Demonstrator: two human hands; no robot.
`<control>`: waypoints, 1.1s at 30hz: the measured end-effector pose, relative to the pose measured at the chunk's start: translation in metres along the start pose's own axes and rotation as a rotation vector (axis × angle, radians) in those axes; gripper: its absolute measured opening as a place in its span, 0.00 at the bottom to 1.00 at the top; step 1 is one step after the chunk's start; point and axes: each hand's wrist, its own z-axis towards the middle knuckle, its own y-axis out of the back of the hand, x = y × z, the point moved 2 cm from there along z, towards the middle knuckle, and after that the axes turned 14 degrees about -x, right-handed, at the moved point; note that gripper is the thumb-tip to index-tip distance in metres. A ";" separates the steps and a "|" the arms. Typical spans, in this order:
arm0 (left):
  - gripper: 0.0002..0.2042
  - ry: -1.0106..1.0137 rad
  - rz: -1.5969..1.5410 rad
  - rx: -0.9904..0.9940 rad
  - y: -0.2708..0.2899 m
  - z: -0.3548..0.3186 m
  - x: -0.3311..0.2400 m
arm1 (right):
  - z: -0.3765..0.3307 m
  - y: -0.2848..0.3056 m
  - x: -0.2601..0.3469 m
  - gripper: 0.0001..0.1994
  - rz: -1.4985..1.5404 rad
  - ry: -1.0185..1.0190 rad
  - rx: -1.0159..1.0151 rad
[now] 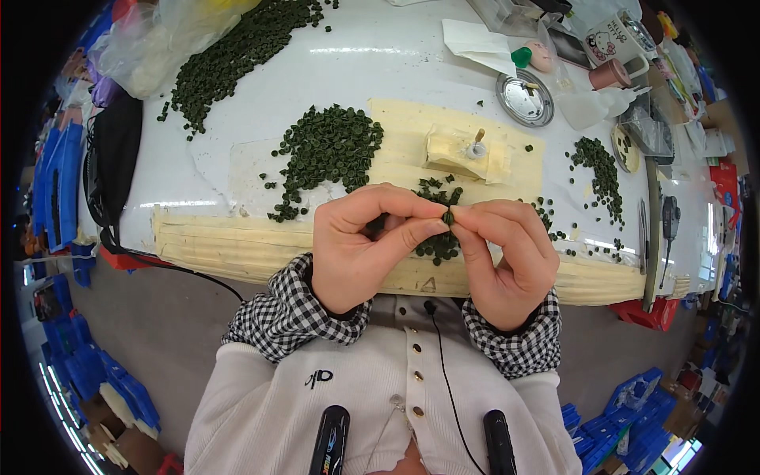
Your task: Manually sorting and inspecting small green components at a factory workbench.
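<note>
- Landmark: the taped block (451, 154) w/ a short upright peg (480, 136), on the yellow sheet (396, 123) over the white counter (412, 71).
- Held pc: a tiny dk-green piece (449, 216), on the near side of the block (wearer's side), a touch L of it; raised a bit over the counter, by the look of it.
- L hand (360, 245): thumb + index nearly closed, tips at the pc; other fingers curled. Comes in from near-L of the block.
- R hand (507, 257): thumb + index likewise nearly closed at the same pc, from near-R of the block.
- Key relation: pc sits btwn the two sets of fingertips, so neither hand is clearly nearer. Which one bears it, can't tell.
- Pc's long axis: can't tell, too small & mostly covered by fingertips.
- Small pile (440, 252) of similar green pcs: near side of the block, partly under the hands.
- Big heap (332, 146): L of the block, approx. level w/ it.
- Loose heap (599, 170): R of the block, well apart.
- Metal dish (522, 96): far-R of the block.
</note>
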 end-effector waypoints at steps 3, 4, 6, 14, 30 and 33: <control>0.07 -0.012 -0.059 -0.042 0.000 0.000 0.007 | -0.001 0.000 0.000 0.14 0.008 0.000 0.009; 0.07 -0.014 -0.061 -0.040 0.000 0.000 0.006 | -0.002 0.001 0.000 0.15 0.010 0.003 0.020; 0.07 -0.014 -0.054 -0.040 0.001 0.000 0.006 | -0.003 0.002 0.001 0.16 0.025 -0.003 0.046; 0.07 -0.032 -0.027 -0.056 -0.001 -0.001 0.005 | -0.002 0.004 -0.001 0.18 0.064 -0.009 0.121; 0.06 0.007 0.082 0.047 0.003 0.003 -0.002 | 0.002 0.007 -0.004 0.16 0.052 0.052 0.165; 0.06 -0.037 0.112 0.052 0.004 0.003 -0.003 | 0.002 0.007 -0.004 0.16 0.060 0.021 0.161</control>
